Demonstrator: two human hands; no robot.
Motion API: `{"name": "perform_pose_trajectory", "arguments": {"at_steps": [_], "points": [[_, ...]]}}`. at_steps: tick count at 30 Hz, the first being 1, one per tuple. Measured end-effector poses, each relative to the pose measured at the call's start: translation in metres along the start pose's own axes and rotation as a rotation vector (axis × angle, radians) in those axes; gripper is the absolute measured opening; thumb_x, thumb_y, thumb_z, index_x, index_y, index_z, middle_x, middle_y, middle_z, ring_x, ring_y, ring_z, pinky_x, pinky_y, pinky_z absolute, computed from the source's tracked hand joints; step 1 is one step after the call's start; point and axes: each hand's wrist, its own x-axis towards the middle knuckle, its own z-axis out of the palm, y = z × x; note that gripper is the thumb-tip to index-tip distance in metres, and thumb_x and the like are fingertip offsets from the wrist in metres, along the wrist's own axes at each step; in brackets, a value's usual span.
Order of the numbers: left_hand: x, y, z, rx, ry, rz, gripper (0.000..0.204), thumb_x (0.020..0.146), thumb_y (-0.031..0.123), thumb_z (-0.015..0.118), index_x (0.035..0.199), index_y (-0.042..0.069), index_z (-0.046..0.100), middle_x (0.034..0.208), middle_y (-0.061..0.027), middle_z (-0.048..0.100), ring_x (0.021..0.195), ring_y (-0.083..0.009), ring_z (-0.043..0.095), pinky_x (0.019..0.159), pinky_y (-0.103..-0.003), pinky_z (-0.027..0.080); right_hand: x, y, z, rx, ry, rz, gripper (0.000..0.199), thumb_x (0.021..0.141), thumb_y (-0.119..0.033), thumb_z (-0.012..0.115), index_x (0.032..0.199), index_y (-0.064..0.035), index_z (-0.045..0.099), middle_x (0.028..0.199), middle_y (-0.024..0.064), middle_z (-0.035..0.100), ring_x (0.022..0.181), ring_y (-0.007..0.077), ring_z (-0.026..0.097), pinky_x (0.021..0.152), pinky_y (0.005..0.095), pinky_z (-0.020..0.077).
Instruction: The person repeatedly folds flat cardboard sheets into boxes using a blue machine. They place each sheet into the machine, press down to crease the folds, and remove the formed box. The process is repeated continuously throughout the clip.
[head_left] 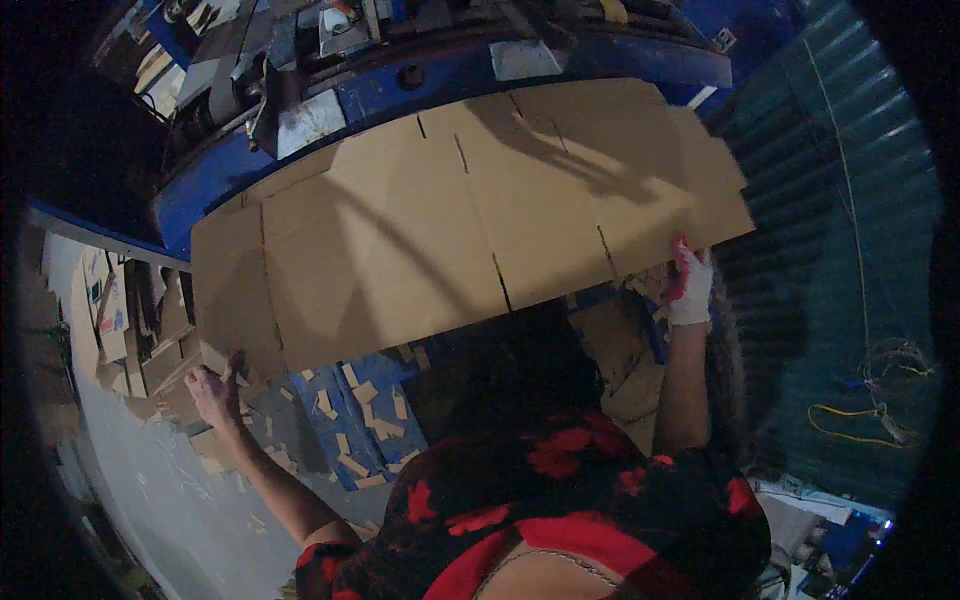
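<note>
A large flat cardboard sheet [400,240] with dark slots cut into its edges stretches across the view in front of me. Its far edge lies along the front of a blue machine. My left hand [214,388], bare, pinches the sheet's near left corner. At the near right edge, my right hand [692,285] grips the sheet in a white glove with red on the fingers. Part of the fingers on both hands is hidden by the cardboard or in shadow.
The blue machine [660,62] with metal parts fills the far side. Stacked cardboard [150,340] stands at left. Small cardboard offcuts [360,405] litter the floor and a blue surface below. A green corrugated wall [800,300] closes off the right, with a yellow cord [850,438] hanging there.
</note>
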Motion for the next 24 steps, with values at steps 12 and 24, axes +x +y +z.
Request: {"name": "perform_pose_trajectory", "arguments": {"at_steps": [12, 24], "points": [[-0.08, 0.165, 0.008, -0.571, -0.034, 0.813, 0.064, 0.077, 0.003, 0.062, 0.138, 0.012, 0.045, 0.143, -0.0094, 0.043, 0.136, -0.031, 0.034, 0.109, -0.048, 0.027, -0.112, -0.011, 0.105, -1.384, -1.028, -1.151, 0.067, 0.067, -0.016, 0.071, 0.131, -0.0213, 0.051, 0.135, 0.0154, 0.044, 0.127, 0.0429, 0.037, 0.104, 0.0618, 0.0231], [-0.085, 0.183, 0.004, 0.004, -0.088, 0.974, 0.06, 0.083, 0.011, 0.055, 0.139, 0.024, 0.042, 0.142, -0.0047, 0.045, 0.134, -0.0363, 0.034, 0.1, -0.071, 0.023, -0.087, 0.01, 0.101, -1.351, -0.982, -1.443, 0.052, 0.071, -0.007, 0.059, 0.122, -0.0144, 0.058, 0.123, 0.0157, 0.05, 0.116, 0.0414, 0.047, 0.098, 0.0632, 0.0317]]}}
